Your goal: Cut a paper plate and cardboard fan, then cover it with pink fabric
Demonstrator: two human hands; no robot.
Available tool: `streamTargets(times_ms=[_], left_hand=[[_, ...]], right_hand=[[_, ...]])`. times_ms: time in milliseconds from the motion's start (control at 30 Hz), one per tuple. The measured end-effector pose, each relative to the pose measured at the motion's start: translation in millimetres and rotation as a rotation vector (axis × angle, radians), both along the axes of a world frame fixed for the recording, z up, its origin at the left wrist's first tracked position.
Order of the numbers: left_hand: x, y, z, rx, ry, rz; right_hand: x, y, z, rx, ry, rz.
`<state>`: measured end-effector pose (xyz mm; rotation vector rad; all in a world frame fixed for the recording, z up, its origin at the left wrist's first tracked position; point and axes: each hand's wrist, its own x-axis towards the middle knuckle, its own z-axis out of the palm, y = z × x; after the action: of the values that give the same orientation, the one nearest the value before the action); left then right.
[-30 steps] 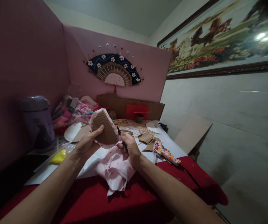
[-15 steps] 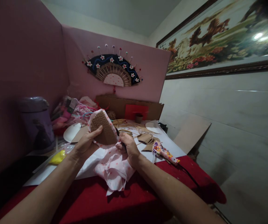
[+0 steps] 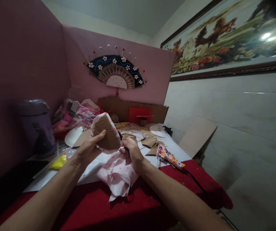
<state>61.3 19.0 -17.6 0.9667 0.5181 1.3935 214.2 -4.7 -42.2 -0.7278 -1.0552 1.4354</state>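
Note:
Between the thumb and fingers of my left hand (image 3: 91,146) is a curved piece of cardboard (image 3: 107,133), tilted up with its brown textured face toward me. White cloth with pink-red dots wraps its edge. The loose part of this dotted cloth (image 3: 118,176) hangs crumpled below it, onto the red table cover. My right hand (image 3: 133,150) is closed around dark-handled scissors (image 3: 121,136), close to the right edge of the cardboard. Only a bit of dark blade shows; the fingers hide most of the scissors.
To the right lies a flower-patterned glue gun (image 3: 169,157) with a black cord. Cardboard scraps (image 3: 149,142) and thin sticks (image 3: 140,129) are behind my hands. A purple lidded container (image 3: 37,128) stands left, near a yellow packet (image 3: 58,162). A decorated fan (image 3: 115,69) hangs on the pink panel.
The view has shifted very slightly. Both hands keep almost the same pose, with the cardboard and scissors still held close together.

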Motion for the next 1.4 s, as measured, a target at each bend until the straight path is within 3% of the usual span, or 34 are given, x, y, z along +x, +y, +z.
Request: streamTargets(times_ms=[200,533,800,1133,1333,1400], left_hand=[[1,-1,0.0,0.014,0.008,-0.02],[1,0,0.3,-0.006,-0.032,-0.015],[5,-5,1.1,-0.013,-0.022,0.002],[-9,10,1.3,-0.061,-0.157,0.062],[-22,17,1.9,-0.069,-0.184,0.054],[-24,17,2.1,-0.089,-0.193,0.061]], right_hand=[[-2,5,-4.3,-0.018,0.02,-0.081],[-2,-5,3.4,-0.001,-0.003,-0.029],[-3,2,-1.3,-0.004,0.005,-0.129],[-1,3,-6.1,0.124,-0.059,-0.004],[3,12,-9.3,0.197,-0.027,-0.256],[4,11,-8.8,0.202,-0.044,-0.268]])
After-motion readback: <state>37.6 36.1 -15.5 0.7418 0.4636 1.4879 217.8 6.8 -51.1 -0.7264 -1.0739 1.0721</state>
